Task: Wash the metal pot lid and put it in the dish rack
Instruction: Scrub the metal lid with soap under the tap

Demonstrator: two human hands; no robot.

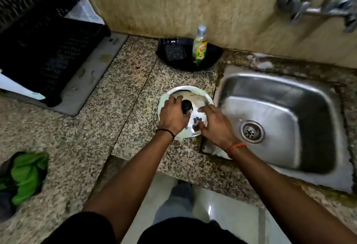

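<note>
Lid [193, 97], one metal pot lid, lay on the granite counter [108, 93] just left of the sink [301, 97], soapy on top. Your left hand [172, 115] curled beside its black knob [186, 105], steadying the lid; whether it actually gripped the knob you could not tell from here. Your right hand [214, 126] pressed on the lid's right side, fingers bent; a scrubber under it, if any, was hidden. Suds make metal slippery, so the lid could have slid off into the sink. One soap bottle [200, 48] stood in one black tray [212, 54] behind the lid; one black rack [44, 50] sat far left of the sink.
</note>
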